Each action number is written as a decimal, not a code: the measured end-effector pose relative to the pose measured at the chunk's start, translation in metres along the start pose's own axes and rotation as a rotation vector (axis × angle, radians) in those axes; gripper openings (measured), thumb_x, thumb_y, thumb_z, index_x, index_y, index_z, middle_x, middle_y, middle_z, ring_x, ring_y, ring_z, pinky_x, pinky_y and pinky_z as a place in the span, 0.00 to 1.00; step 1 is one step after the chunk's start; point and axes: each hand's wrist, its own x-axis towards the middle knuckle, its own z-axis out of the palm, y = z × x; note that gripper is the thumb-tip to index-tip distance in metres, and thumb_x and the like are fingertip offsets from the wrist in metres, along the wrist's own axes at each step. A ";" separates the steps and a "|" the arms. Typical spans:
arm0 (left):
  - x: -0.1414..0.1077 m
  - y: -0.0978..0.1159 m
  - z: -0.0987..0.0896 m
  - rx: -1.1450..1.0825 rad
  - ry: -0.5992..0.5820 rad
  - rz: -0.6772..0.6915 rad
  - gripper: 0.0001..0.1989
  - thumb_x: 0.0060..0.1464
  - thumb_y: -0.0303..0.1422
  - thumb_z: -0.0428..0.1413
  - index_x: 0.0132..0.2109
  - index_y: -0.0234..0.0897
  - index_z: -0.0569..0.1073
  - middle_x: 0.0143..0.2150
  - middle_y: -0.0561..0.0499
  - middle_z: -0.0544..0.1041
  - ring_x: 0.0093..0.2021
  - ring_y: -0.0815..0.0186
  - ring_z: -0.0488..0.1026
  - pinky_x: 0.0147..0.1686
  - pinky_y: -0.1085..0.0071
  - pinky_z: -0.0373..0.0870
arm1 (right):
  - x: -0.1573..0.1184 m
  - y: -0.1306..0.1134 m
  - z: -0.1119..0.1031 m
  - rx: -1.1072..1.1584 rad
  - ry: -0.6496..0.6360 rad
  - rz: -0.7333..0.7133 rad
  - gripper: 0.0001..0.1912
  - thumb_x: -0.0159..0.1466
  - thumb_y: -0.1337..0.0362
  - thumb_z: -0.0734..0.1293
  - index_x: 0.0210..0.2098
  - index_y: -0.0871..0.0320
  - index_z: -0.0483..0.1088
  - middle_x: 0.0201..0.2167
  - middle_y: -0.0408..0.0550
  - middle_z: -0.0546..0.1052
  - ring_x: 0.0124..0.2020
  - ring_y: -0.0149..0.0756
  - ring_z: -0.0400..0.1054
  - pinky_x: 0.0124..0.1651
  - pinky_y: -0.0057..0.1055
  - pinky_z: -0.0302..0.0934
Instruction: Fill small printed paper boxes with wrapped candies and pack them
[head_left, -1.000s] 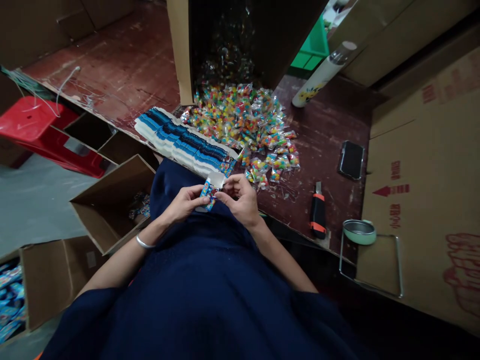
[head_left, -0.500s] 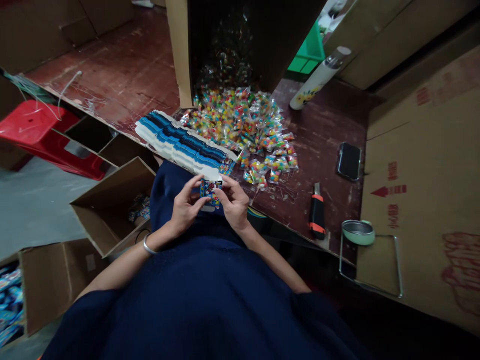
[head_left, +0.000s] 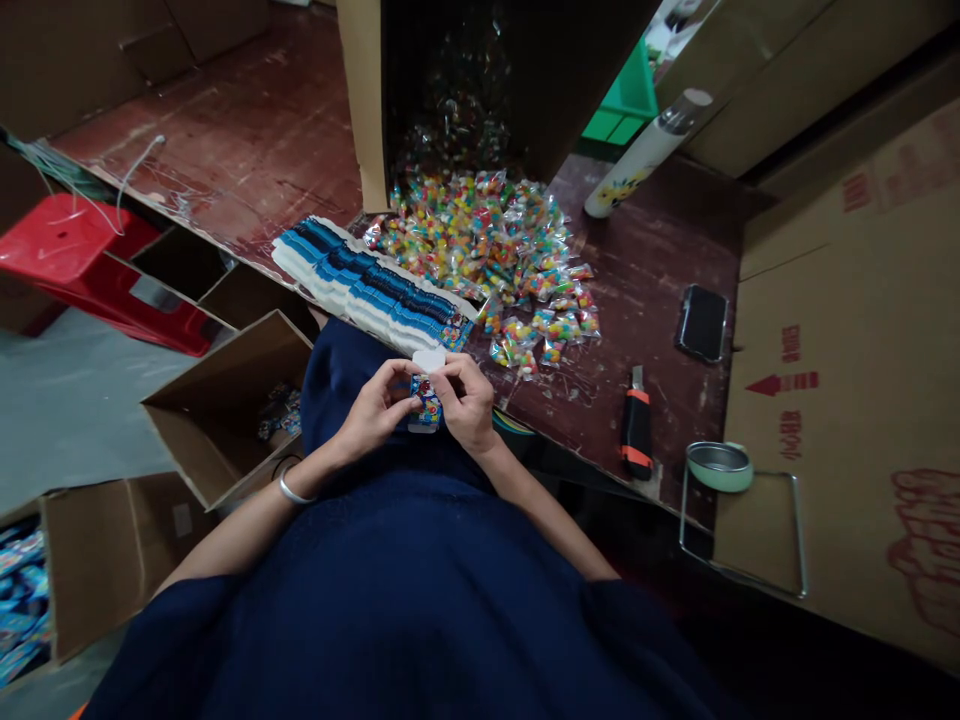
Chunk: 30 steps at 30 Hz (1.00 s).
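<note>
Above my lap, in front of the table edge, a small blue printed candy box (head_left: 426, 408) is held between both hands, a white flap standing up at its top and another showing below. My left hand (head_left: 381, 405) grips its left side with thumb and fingers. On the other side my right hand (head_left: 466, 402) pinches the box near the top flap. Just beyond lies a long overlapping row of flat blue and white cartons (head_left: 367, 285). Behind that row spreads a heap of clear packets of colourful candy (head_left: 480, 235), spilling from a dark, tipped cardboard box (head_left: 363, 120).
To the right on the table are a utility knife (head_left: 636, 430), a phone (head_left: 702, 322) and a white bottle (head_left: 637, 165). A green bowl (head_left: 718, 467) sits by a large carton (head_left: 840, 400). Low left stand an open carton (head_left: 217, 390) and a red stool (head_left: 82, 250).
The small box has come slightly lower and turned between my fingers, its top flap now more upright. My right fingers have shifted up toward that flap.
</note>
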 end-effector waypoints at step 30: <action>-0.008 0.001 0.005 -0.048 0.005 -0.087 0.23 0.53 0.34 0.68 0.56 0.37 0.75 0.43 0.49 0.79 0.40 0.65 0.79 0.42 0.71 0.79 | 0.001 -0.007 -0.020 0.180 -0.196 0.181 0.13 0.65 0.52 0.73 0.34 0.54 0.75 0.43 0.50 0.81 0.42 0.39 0.77 0.41 0.34 0.72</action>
